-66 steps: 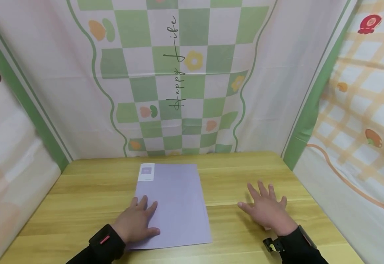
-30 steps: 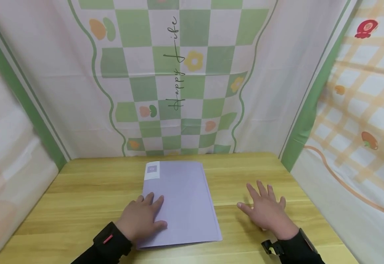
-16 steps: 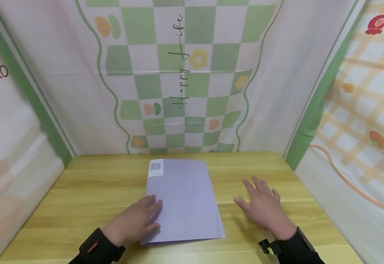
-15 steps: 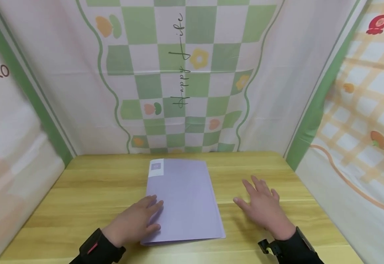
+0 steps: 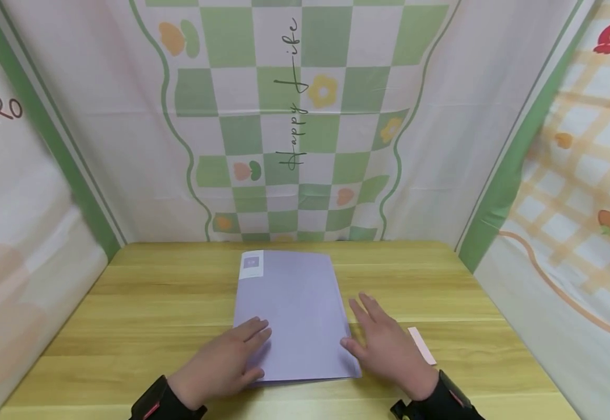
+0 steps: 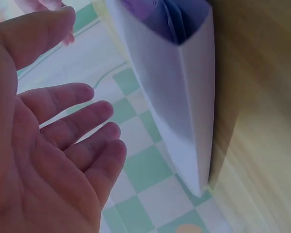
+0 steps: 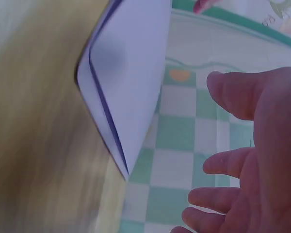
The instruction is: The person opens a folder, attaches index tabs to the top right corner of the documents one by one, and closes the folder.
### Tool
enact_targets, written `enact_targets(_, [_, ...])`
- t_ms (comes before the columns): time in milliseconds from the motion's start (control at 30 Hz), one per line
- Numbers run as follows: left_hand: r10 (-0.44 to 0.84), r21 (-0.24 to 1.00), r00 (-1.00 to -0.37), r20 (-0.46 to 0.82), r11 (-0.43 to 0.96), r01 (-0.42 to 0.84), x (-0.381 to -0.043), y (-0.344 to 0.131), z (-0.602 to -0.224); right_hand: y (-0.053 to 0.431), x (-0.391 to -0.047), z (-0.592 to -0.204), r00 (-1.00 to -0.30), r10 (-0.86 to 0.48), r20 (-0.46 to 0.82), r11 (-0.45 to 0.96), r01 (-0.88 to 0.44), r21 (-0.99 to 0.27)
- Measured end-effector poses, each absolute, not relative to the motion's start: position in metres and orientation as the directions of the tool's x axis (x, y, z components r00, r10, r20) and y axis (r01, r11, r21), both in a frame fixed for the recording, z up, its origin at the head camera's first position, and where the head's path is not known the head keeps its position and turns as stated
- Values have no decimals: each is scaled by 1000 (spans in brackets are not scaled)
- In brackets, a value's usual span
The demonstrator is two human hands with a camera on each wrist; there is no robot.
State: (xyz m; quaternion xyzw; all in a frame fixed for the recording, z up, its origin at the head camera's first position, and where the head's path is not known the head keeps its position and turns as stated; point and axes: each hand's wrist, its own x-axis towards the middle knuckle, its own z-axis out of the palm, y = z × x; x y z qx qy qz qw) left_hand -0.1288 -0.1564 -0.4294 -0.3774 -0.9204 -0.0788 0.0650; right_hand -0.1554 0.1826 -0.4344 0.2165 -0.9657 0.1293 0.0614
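Observation:
A light purple folder [image 5: 300,309] lies closed on the table, a white label [image 5: 251,264] at its far left corner. Sheets [image 6: 172,22] show inside the near end of its spine in the left wrist view. Over the folder's left edge hovers my left hand [image 5: 223,363], fingers loosely extended and a gap between them and the spine. My right hand [image 5: 389,350] is just beyond the folder's right edge, thumb toward it, fingers spread and holding nothing. In the right wrist view the cover's loose edge [image 7: 104,107] stands slightly apart from the layer below.
A pale pink strip [image 5: 422,346] lies on the wooden table [image 5: 168,291] beside my right hand. A green-checked cloth [image 5: 273,87] hangs behind the table, with more printed cloth [image 5: 593,175] along the sides.
My right hand has moved left to the folder's right edge, uncovering the pink strip. Earlier, the folder slid a little right under my left hand, which has since come up off the cover.

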Motion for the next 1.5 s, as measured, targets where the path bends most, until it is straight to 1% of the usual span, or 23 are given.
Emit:
enact_targets(200, [697,43,-694,183,699,714,-125,-149,-432,172,-151,-436,-886,-446,129,862,-463,-203])
enact_targets(333, [703,7,-683,198,696,718,-124,-146,-438,168,-147,-438,-884,-458,89,856,-466,-225])
enact_targets(433, [702,8,-686,192,698,716,-123,-143,-442,167,-145,-440,-880,-468,76,848,-472,-243])
enact_targets(667, [693,9,-704,157,712,702,-123,-141,-447,167,-142,-447,-869,-493,36,848,-489,-204])
enact_targets(900, [681,-2,-711,174,722,692,-127,-140,-450,169,-140,-449,-850,-527,-17,833,-512,-211])
enact_targets(1100, [679,24,-722,133,726,687,-130,-140,-448,173,-145,-451,-839,-542,-42,825,-522,-214])
enact_targets(1200, [686,50,-716,129,717,695,-130,-140,-447,176,-149,-451,-836,-544,-76,820,-509,-262])
enact_targets(1300, [700,74,-699,148,697,714,-131,-140,-447,180,-154,-448,-825,-552,-123,803,-487,-343])
enact_targets(1500, [727,89,-656,201,653,752,-131,-141,-447,191,-161,-434,-782,-581,-226,758,-419,-499])
